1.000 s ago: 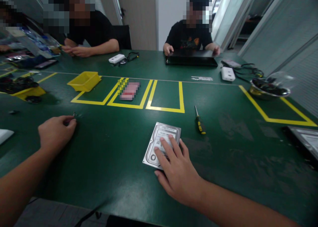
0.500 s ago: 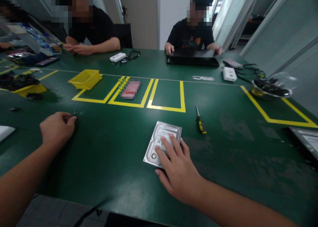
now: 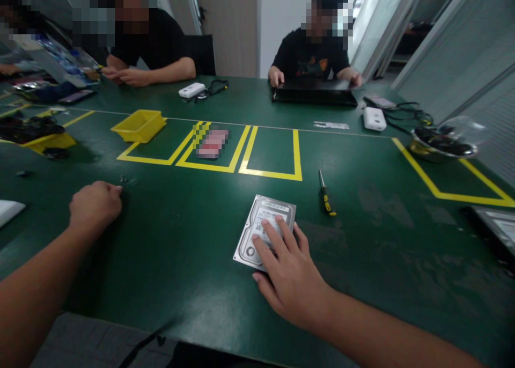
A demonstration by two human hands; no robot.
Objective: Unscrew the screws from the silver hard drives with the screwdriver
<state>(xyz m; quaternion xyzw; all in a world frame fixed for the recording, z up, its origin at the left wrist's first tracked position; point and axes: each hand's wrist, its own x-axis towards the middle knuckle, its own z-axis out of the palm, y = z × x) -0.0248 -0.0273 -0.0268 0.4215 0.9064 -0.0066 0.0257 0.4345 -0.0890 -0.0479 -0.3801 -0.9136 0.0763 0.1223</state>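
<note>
A silver hard drive (image 3: 263,218) with a white label lies on the green table in front of me. My right hand (image 3: 292,274) rests on its near right part with spread fingers, the thumb by the near edge. At the left, my left hand (image 3: 96,204) is closed with its fingertips pressed together at the tabletop; anything between them is hidden. Just beyond those fingertips is a small cluster of screws (image 3: 123,179). A black and yellow screwdriver (image 3: 327,200) lies to the right of the drive, its shaft pointing away from me.
A yellow bin (image 3: 139,126) and a pink blurred item (image 3: 213,144) sit by yellow tape outlines. Metal bowl (image 3: 442,149) stands far right, with a dark-framed device (image 3: 491,231) nearer. Two people sit opposite; one holds a black panel (image 3: 316,93).
My left hand has turned slightly and its fingers have closed in more beside the screws. The right hand stays on the hard drive. The view has shifted slightly.
</note>
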